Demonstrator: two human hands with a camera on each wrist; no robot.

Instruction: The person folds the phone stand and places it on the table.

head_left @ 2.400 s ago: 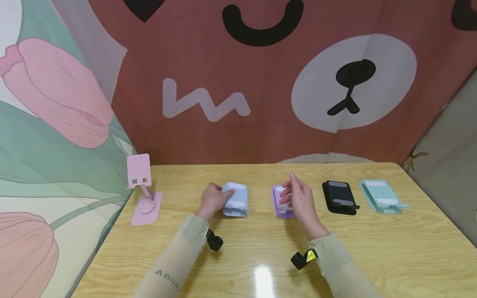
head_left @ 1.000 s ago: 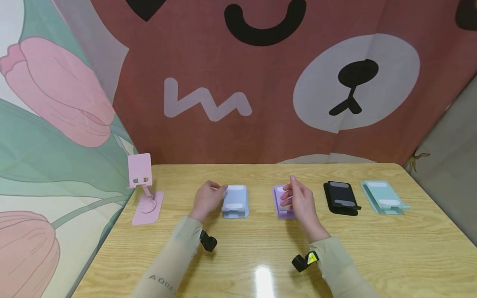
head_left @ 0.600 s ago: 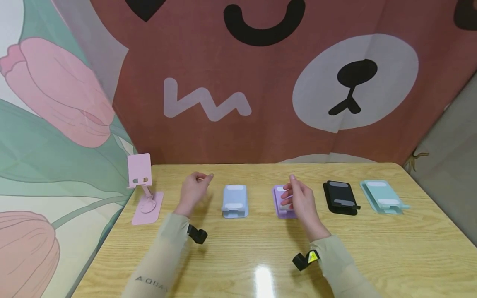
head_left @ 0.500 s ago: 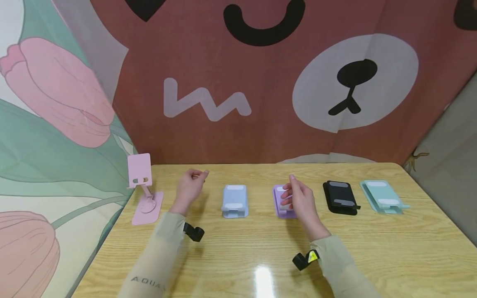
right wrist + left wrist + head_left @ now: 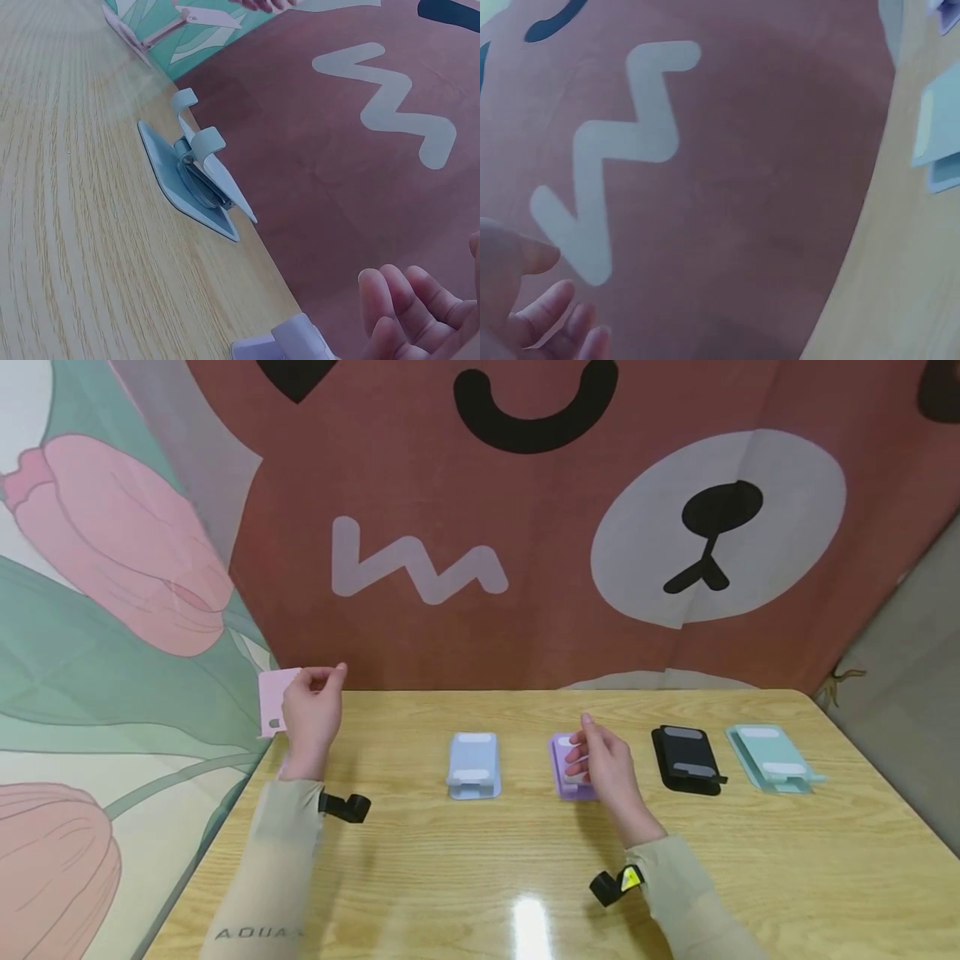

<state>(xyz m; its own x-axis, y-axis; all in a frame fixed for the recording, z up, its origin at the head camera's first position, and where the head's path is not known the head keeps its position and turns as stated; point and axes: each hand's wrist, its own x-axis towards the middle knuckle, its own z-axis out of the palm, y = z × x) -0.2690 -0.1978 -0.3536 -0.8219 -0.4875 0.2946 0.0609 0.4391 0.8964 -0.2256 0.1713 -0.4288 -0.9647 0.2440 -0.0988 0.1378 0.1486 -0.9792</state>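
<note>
My left hand (image 5: pixel 311 722) is in the air at the left of the table, overlapping the pink phone stand (image 5: pixel 274 700) in the head view. Its fingers are loosely bent with nothing between them, as the left wrist view also shows of the hand (image 5: pixel 536 322). Behind the hand and sleeve, most of the pink stand's stem and base is hidden. A light blue phone stand (image 5: pixel 473 760), folded low, sits on the wooden table. Over the purple phone stand (image 5: pixel 559 767) hovers my right hand (image 5: pixel 611 768), fingers relaxed, holding nothing and covering part of it.
To the right lie a folded black phone stand (image 5: pixel 684 752) and a folded mint green one (image 5: pixel 772 750). The table (image 5: pixel 465 868) ends at a brown curtain (image 5: pixel 525 643) with a printed bear. A floral cloth (image 5: pixel 127 710) hangs along the left side.
My left hand has let go of the light blue stand, which is now folded lower, and moved left and up to the pink stand. My right hand has stayed in place.
</note>
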